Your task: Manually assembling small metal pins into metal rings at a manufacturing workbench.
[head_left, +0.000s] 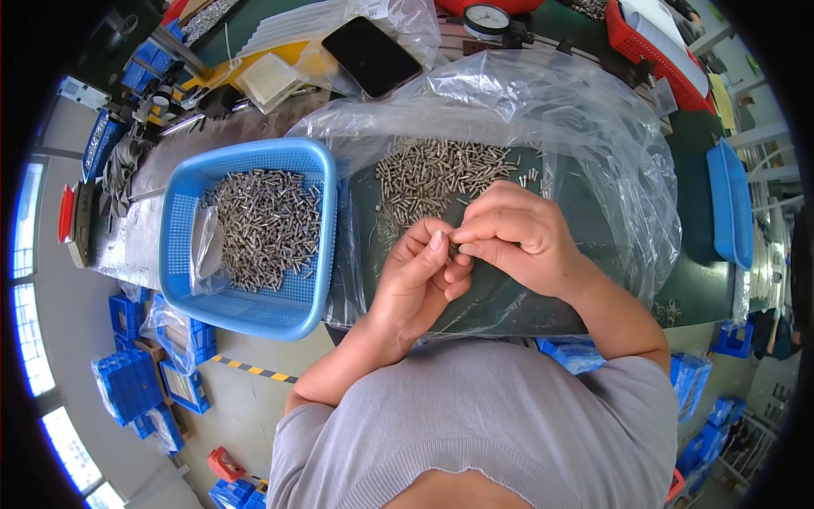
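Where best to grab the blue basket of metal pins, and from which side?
Probably by the long near rim of the blue basket, from the person's side: that edge is bare and overhangs the bench, while the metal pins load the middle and the plastic sheet crowds the right.

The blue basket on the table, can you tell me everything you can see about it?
The blue basket looks like plastic, a shallow rectangle with rounded corners, a thick smooth rim and walls and floor full of tiny mesh holes. It sits flat on the bench to the person's left, one corner hanging past the table edge. Inside lies a heap of small silvery metal pins and a crumpled clear plastic bag. Its right side touches the big clear plastic sheet. Neither hand touches it.
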Motion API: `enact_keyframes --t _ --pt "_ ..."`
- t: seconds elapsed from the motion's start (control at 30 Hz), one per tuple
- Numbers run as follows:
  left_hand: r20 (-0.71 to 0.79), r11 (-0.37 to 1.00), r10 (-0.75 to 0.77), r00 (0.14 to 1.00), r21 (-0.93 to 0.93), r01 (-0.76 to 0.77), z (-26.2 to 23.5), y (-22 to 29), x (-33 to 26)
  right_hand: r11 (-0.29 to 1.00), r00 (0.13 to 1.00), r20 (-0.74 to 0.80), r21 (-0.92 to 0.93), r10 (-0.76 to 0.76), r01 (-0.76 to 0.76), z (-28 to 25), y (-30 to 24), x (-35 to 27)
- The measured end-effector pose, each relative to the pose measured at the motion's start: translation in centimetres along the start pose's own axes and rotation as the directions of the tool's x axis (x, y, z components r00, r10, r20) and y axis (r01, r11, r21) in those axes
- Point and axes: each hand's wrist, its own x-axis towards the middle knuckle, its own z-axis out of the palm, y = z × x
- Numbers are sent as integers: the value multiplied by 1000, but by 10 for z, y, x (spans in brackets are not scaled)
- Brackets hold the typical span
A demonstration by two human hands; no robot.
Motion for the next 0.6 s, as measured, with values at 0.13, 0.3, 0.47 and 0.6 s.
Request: enact_keyframes --t 0.13,0.3,0.47,0.6 --pt "-42 1000 -3 999 -9 3 3 2 0 995 997 9 59 80 -80 -5 -1 3" --pt "-12 999 -14 1000 45 15 4 2 0 980 980 113 92 164 -175 -10 -2 5" --pt "-27 995 -85 996 53 86 4 4 0 987 984 131 97 117 -130 -9 1 4" --pt "-82 994 -50 995 90 57 9 2 0 985 984 101 70 148 -156 -11 1 4"
